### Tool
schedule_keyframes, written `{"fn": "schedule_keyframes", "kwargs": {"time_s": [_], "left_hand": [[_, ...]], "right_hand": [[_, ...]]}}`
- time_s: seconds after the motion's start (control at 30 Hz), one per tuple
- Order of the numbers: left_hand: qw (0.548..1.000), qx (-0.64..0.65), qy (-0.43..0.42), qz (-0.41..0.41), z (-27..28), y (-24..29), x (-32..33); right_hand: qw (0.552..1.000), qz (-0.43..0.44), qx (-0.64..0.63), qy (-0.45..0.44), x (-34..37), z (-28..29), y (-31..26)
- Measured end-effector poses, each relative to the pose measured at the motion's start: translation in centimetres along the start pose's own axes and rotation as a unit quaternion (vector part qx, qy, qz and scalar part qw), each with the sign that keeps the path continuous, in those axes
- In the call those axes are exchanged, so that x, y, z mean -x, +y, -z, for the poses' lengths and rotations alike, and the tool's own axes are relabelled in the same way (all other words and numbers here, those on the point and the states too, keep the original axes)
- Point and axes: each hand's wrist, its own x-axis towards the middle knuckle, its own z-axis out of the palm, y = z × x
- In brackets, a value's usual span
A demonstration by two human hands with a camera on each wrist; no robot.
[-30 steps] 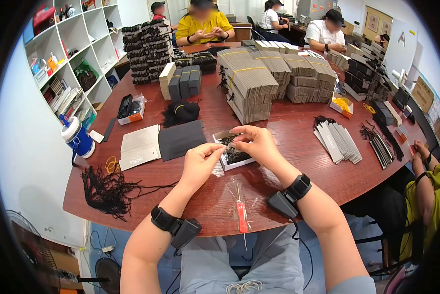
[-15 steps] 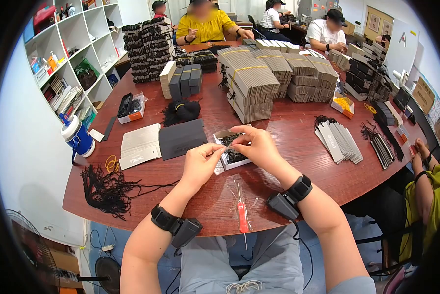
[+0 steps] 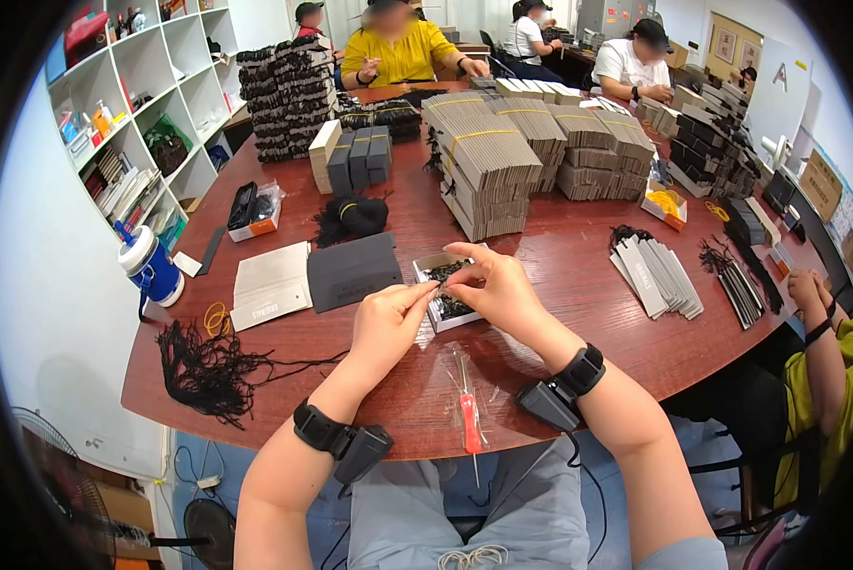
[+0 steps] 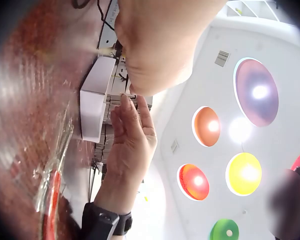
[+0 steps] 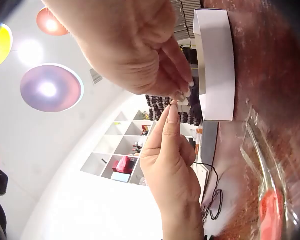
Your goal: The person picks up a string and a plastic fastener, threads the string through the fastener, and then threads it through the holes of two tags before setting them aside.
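Both hands meet fingertip to fingertip over the near left part of a small white box [image 3: 442, 325], which holds a heap of tiny black pieces [image 3: 452, 305]. With thumb and forefinger my left hand [image 3: 386, 321] pinches a tiny piece, mostly covered by the fingertips; I cannot tell what it is. My right hand [image 3: 504, 293] pinches at the same spot, its fingertips touching the left ones in the right wrist view. Toward the table's near edge lies a red-handled screwdriver [image 3: 470, 423] in clear plastic wrap.
Left of the box lie beige cards [image 3: 272, 280], dark cards [image 3: 355, 273] and a tangle of black cords [image 3: 203, 375]. Tall banded stacks of grey cards [image 3: 483, 161] stand behind it. Fanned tags [image 3: 656, 275] lie to the right. Other people sit around the table.
Both hands stay over the box, fingertips together, with the left hand turning slightly. Across the table, the person in yellow has parted their hands and reached one out to the side.
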Motion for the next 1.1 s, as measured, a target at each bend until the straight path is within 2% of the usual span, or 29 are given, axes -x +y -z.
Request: {"fn": "schedule_keyframes", "kwargs": {"time_s": [0.07, 0.2, 0.3, 0.47, 0.6, 0.67, 0.7, 0.73, 0.77, 0.8, 0.83, 0.9, 0.97, 1.03, 1.1], "left_hand": [[0.998, -0.056, -0.010, -0.023, 0.2, 0.3, 0.0], [0.996, -0.077, -0.028, -0.020, 0.3, 0.3, 0.0], [0.999, -0.034, -0.020, -0.012, 0.0, 0.1, 0.1], [0.996, 0.045, -0.030, 0.068, -0.2, 0.0, 0.3], [0.996, 0.033, -0.032, 0.072, 0.0, 0.6, 0.2], [0.977, 0.181, 0.042, 0.103, -0.2, 0.6, 0.0], [0.977, 0.181, 0.042, 0.103, 0.1, 0.7, -0.1], [0.931, 0.323, 0.010, 0.167, 0.7, 0.7, -0.2], [0.860, 0.457, -0.023, 0.225, 1.0, 0.8, -0.3], [0.837, 0.494, -0.021, 0.232, 0.7, 1.0, -0.4], [0.838, 0.495, -0.022, 0.230, 0.9, 1.3, -0.4], [0.780, 0.574, -0.058, 0.242, 1.3, 1.9, -0.4], [0.780, 0.577, -0.055, 0.236, 1.7, 1.8, -0.5], [0.737, 0.635, -0.030, 0.230, 2.0, 1.8, -0.6], [0.738, 0.633, -0.035, 0.233, 2.3, 2.1, -0.8]], "right_hand": [[1.000, -0.019, -0.019, -0.015, 0.0, -0.1, 0.1], [0.999, -0.033, -0.002, -0.021, 0.0, 0.1, -0.4], [0.999, -0.027, 0.001, -0.025, 0.1, 0.0, -0.4], [0.999, -0.007, 0.000, -0.042, 0.2, 0.1, -0.9], [0.999, 0.002, -0.020, -0.037, 0.2, -0.1, -0.6], [0.977, -0.126, -0.153, -0.082, 0.1, 0.0, -0.8], [0.977, -0.125, -0.153, -0.082, 0.1, 0.0, -0.7], [0.940, -0.160, -0.256, -0.157, 0.2, 0.0, -0.4], [0.887, -0.191, -0.355, -0.228, 0.3, -0.1, -0.3], [0.844, -0.172, -0.414, -0.294, 0.6, 0.0, -1.1], [0.808, -0.170, -0.465, -0.320, 0.9, -0.6, -1.0], [0.771, -0.177, -0.491, -0.366, 1.5, -1.6, -1.4], [0.757, -0.191, -0.504, -0.369, 1.7, -2.0, -1.8], [0.728, -0.219, -0.519, -0.391, 1.7, -2.4, -1.4], [0.740, -0.213, -0.508, -0.386, 1.6, -2.5, -1.3]]}}
